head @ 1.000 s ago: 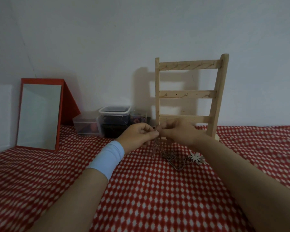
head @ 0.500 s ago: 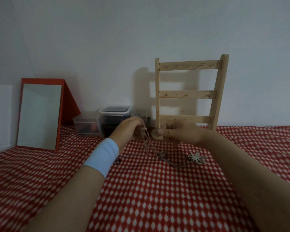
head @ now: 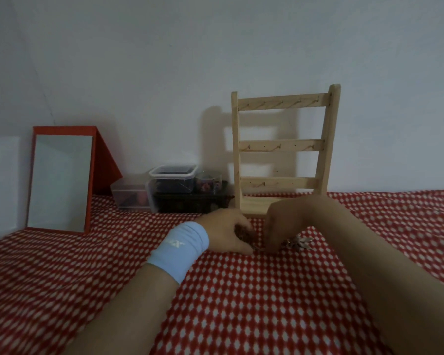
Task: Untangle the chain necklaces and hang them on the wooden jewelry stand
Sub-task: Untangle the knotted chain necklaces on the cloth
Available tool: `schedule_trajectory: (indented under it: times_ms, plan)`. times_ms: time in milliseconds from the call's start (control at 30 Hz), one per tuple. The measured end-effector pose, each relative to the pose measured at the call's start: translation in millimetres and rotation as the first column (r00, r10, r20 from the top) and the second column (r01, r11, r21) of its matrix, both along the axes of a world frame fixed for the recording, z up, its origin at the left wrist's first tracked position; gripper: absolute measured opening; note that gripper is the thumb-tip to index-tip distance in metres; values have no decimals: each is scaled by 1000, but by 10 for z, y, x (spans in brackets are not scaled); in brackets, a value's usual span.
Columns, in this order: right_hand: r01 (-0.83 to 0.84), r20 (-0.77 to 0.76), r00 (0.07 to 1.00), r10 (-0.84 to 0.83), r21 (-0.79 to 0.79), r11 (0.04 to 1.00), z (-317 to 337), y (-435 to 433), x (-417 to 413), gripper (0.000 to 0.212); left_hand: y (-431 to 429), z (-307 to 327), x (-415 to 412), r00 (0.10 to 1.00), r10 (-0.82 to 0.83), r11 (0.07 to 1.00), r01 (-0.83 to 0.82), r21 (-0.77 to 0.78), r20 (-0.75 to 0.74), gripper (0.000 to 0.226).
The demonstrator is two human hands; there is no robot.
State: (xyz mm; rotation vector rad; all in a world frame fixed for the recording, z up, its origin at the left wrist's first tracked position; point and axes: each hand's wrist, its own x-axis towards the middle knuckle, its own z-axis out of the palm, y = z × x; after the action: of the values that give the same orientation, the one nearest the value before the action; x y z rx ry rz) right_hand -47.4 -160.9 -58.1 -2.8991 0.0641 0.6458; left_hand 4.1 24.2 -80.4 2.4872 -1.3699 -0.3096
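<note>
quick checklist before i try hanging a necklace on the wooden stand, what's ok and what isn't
1. Thin metal chain necklaces untangled: not ok, bunched in a clump.
2. Left hand holds the clump: ok.
3. Right hand grip on a chain: cannot tell, fingertips hidden.
4. Pale wooden ladder-shaped jewelry stand upright, hooks free: ok.
5. Silver flower-shaped pendant clear of the clump: cannot tell.

I see chains [head: 243, 233] in a dark tangled bunch low on the cloth [head: 241, 290], silver flower pendant [head: 300, 242] lying to their right, pale wooden stand [head: 282, 145] upright just behind, three hooked rails
</note>
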Motion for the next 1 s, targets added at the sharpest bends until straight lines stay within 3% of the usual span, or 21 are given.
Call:
schedule_trajectory:
  times_ms: [133, 233, 300, 367, 467, 567, 633, 733, 800, 900, 1000]
  plan:
    - [10, 106, 993, -51, 353, 935, 17, -68, -84, 28, -11, -102, 44, 999, 46, 992, -45, -121, 5, 22]
    - [-15, 82, 995, -52, 655, 756, -30, -152, -105, 39, 17, -56, 89, 956, 83, 927, -177, -331, -281, 21]
    - [3, 67, 994, -82, 754, 657, -57, -193, -92, 39, 57, -29, 142, 891, 28, 870, -245, -429, -453, 27]
    - [25, 84, 987, -135, 758, 652, -37, -234, -79, 31, 97, -18, 202, 818, -38, 828, -297, -477, -574, 34]
    - [58, 115, 977, -179, 665, 745, 75, -271, -108, 24, 117, -13, 229, 672, -84, 840, -350, -415, -736, 31]
    - [101, 182, 969, -169, 331, 938, 143, -312, -156, 17, 65, 25, 209, 614, -25, 918, -298, -262, -789, 32]
    - [119, 159, 976, -147, 172, 978, 147, -327, -182, 16, 30, 40, 197, 549, -24, 939, -274, -207, -835, 35]
    - [107, 146, 982, -116, 68, 992, 150, -288, -200, 13, -14, 7, 200, 475, -43, 934, -294, -204, -879, 35]
    - [39, 223, 973, -62, 106, 994, 166, -196, -162, 16, -30, -18, 208, 431, -83, 916, -321, -239, -899, 35]
    - [-40, 314, 947, -68, 324, 945, 123, -6, -73, 31, -21, -38, 221, 370, -150, 885, -363, -292, -917, 28]
    - [3, 150, 982, -116, 600, 800, 6, 89, -27, 46, 43, -55, 267, 341, -169, 854, -417, -310, -925, 23]
